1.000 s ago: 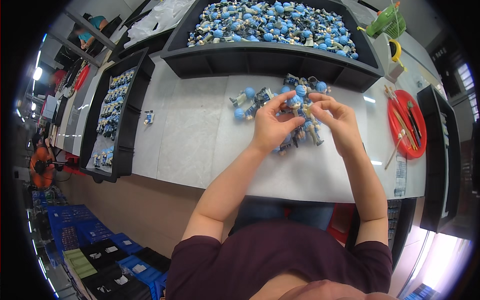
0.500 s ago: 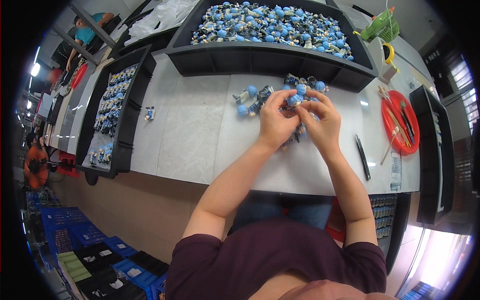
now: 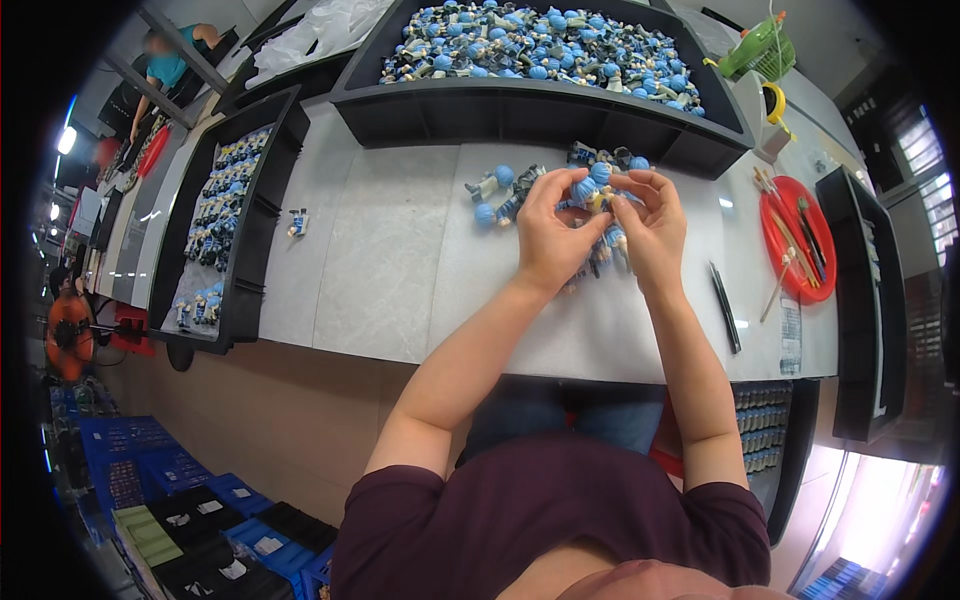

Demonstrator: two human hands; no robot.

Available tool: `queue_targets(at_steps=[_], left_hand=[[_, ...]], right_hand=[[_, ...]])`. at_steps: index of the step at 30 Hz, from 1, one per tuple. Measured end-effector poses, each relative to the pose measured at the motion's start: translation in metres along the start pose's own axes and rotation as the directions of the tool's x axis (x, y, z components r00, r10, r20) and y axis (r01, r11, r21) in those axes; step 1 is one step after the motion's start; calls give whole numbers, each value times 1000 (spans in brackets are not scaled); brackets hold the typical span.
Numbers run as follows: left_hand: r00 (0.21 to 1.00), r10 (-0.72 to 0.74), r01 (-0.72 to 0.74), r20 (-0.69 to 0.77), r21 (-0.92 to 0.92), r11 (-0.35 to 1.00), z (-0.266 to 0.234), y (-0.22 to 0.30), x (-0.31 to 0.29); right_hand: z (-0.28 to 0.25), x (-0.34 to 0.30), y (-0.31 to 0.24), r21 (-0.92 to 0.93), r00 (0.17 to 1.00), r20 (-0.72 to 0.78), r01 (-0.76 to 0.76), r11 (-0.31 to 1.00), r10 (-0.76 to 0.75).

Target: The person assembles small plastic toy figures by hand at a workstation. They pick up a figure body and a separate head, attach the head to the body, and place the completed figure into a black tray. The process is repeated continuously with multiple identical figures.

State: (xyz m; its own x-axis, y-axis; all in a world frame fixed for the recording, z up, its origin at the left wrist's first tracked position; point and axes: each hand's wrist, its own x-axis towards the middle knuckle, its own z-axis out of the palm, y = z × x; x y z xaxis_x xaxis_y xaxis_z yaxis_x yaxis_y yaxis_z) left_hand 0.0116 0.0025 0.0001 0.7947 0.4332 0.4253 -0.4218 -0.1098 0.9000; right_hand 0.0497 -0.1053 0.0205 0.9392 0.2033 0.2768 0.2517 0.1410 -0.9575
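Between my two hands is a small figurine (image 3: 598, 199) with a blue head. My left hand (image 3: 550, 228) pinches it from the left with thumb and index finger. From the other side my right hand (image 3: 652, 225) closes on it with the thumb and fingertips. Parts of the figurine are covered by my fingers. Beneath and around my hands lie several loose figurines (image 3: 486, 213) with blue heads and dark or grey bodies. Some of that pile is hidden behind my hands.
A big black tray (image 3: 540, 118) heaped with figurines stands behind the pile. At left, a black tray (image 3: 243, 285) holds rows of figurines, with a single figurine (image 3: 298, 222) beside it. To the right are a black pen (image 3: 725, 308) and a red dish (image 3: 808, 283) of tools.
The held figurine has turned a little, and a yellow part now shows between my fingers. My right fingers have shifted and opened slightly around it; the forearms have barely moved.
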Motion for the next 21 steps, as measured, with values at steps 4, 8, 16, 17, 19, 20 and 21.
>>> queue_targets(at_steps=[4,8,16,17,19,20,21], left_hand=[[1000,-17,17,17,-32,999,-1,-3,0],[1000,-18,18,5,-27,999,-2,-5,0],[999,-41,41,-13,-45,998,-4,-5,2],[999,-40,40,-16,-40,998,-3,-6,2],[999,-32,31,-21,-19,999,-2,-6,2],[999,-24,24,-23,-3,1000,-2,-6,1],[1000,-17,17,-25,13,1000,-1,-6,1]], right_hand=[[1,-2,3,-144,979,58,201,969,-194],[5,-4,1,-312,947,135,319,895,-290],[3,-5,3,-241,971,145,219,946,-188],[3,-5,4,-245,972,141,220,944,-190],[3,-4,8,-247,977,120,200,948,-175],[4,-4,9,-247,980,109,190,950,-167],[4,-4,9,-255,983,99,178,950,-157]])
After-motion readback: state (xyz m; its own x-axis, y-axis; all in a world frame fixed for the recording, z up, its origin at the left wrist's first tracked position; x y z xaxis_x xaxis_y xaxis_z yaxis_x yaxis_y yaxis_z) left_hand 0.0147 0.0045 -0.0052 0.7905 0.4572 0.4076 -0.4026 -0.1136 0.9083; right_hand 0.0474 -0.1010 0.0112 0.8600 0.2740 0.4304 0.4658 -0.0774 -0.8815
